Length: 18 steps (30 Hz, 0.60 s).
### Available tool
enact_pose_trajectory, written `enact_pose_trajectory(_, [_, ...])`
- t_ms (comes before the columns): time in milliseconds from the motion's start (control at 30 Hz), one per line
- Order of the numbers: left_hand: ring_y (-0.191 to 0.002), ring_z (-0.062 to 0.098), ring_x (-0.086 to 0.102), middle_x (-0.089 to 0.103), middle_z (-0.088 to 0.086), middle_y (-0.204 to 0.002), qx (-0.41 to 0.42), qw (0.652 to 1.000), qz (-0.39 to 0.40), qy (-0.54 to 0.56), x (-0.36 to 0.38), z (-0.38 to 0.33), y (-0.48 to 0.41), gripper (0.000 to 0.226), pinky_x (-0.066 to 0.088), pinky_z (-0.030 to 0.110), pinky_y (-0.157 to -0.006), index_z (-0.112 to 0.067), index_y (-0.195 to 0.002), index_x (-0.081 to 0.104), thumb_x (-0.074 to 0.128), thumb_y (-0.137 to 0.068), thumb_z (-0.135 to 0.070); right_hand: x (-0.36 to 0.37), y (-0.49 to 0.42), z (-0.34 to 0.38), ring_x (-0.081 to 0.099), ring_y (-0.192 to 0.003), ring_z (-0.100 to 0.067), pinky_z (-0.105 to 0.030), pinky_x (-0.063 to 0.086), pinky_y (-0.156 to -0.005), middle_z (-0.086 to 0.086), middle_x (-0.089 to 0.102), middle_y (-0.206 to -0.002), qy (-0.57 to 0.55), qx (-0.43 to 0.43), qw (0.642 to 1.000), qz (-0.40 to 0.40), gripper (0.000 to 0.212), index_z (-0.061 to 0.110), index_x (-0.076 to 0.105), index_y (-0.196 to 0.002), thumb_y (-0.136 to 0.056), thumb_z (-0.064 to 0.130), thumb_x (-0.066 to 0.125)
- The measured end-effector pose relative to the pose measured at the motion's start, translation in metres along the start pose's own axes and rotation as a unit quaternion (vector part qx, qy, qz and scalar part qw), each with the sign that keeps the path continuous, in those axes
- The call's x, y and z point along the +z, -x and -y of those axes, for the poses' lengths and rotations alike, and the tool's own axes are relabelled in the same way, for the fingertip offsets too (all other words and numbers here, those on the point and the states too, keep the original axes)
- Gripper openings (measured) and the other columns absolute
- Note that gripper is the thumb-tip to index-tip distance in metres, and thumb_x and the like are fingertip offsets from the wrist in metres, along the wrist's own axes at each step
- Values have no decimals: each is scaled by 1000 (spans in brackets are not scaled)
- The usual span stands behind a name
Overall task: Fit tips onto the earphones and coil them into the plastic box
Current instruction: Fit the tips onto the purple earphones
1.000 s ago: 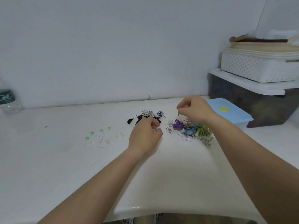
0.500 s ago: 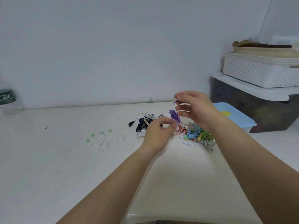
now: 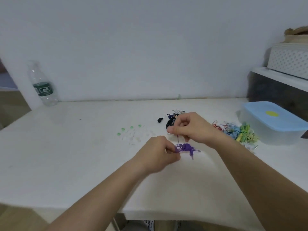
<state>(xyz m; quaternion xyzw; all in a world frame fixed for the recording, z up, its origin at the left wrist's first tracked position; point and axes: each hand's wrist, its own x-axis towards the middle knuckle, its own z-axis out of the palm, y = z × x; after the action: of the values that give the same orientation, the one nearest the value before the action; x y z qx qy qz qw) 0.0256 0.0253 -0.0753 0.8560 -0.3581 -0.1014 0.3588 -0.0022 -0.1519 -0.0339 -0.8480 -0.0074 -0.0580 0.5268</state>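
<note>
Pinching purple earphones (image 3: 186, 147), tangled, over white table (image 3: 66, 155): left hand (image 3: 158, 152) on loops at 9 o'clock, right hand (image 3: 191, 129) on cord at 12 o'clock. Lidded plastic box (image 3: 260, 130) at 2 o'clock, well apart; loose tips (image 3: 131, 134) at 10 o'clock.

The table (image 3: 66, 155) before me is smooth, matt white. My earphones (image 3: 186, 147) have a thin, purple, rubbery-looking cord. The box (image 3: 270, 132) is frosted plastic under a smooth blue lid (image 3: 260, 112). The bottle (image 3: 41, 84) is clear, glossy plastic, and the basket (image 3: 288, 62) is perforated white plastic.
</note>
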Motion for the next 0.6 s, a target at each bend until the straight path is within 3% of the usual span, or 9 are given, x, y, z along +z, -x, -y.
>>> enact_pose_trajectory(100, [-57, 4, 53, 68, -5, -77, -15, 999, -27, -25, -7, 13, 5, 8, 51, 32, -66, -25, -86, 76, 75, -83, -33, 25, -13, -3, 56, -56, -15, -34, 49, -56, -6, 61, -66, 36, -14, 999, 17, 31, 9, 67, -74, -76, 34, 85])
enact_pose_trajectory(267, [-58, 3, 55, 70, -11, -73, -53, 995, -77, 18, -28, 31, 13, 23, 44, 23, -57, -26, -75, 75, 69, -86, -46, 49, -29, -5, 51, -44, -13, -24, 41, -46, -2, 59, -52, 1, -4, 1000, 4, 31, 9, 64, -73, -76, 31, 86])
enact_pose_trajectory(400, [-75, 7, 64, 70, -13, -78, -96, 978, -182, -23, -61, 57, 5, 20, 52, 29, -73, -28, -81, 73, 60, -92, -39, 54, -37, -8, 48, -41, -10, -19, 40, -45, -2, 63, -52, -13, 12, 1000, -15, 33, 7, 63, -72, -78, 32, 84])
enact_pose_trajectory(600, [-78, 9, 66, 70, -16, -79, -177, 946, -237, -134, -89, 81, -27, 16, 55, 29, -67, -31, -82, 70, 57, -88, -25, 53, -46, -18, 45, -46, -14, -20, 37, -43, -7, 61, -59, -92, 31, 993, -62, 34, -1, 65, -77, -83, 30, 80])
